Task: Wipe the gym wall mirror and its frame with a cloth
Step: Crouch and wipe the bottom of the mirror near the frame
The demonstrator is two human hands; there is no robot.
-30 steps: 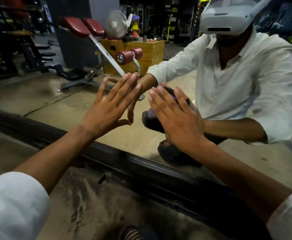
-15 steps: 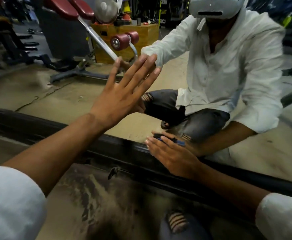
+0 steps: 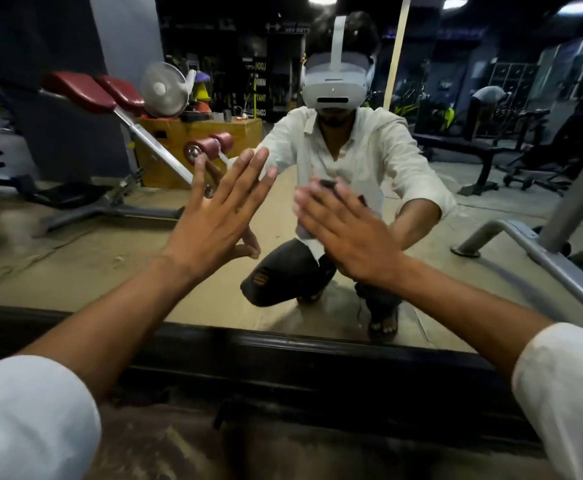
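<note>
**Fig.** L hand (image 3: 213,216): fingers straight and slightly spread, palm flat on the glass. It holds nothing and is prob. a brace for the squat.

R hand (image 3: 348,237), at 3 o'clock of L and just beside it: fingers straight and close together, pressing a dark cloth (image 3: 329,185) against the glass. Only the cloth's edge shows past the fingertips at 12 o'clock; the rest is hidden under the palm. A flat palm rather than a pinch prob. spreads pressure over the whole pad for a broad stroke.

Mirror (image 3: 110,265): wall-mounted; both hands touch its lower pane, approx. mid-view.

Frame (image 3: 283,348): black bottom rail at 6 o'clock of the hands, apart from both. Judged: glass is the step in hand, frame not yet being wiped.

Dusty floor (image 3: 179,445) lies at 6 o'clock of the rail.

Containers: none open in view. In the reflection, at 10 o'clock of L hand, is a closed wooden box (image 3: 241,133). A fan (image 3: 163,88) and small items stand on its top; contents inside cannot be told. A red-padded bench (image 3: 78,88) slants across the box front.
</note>
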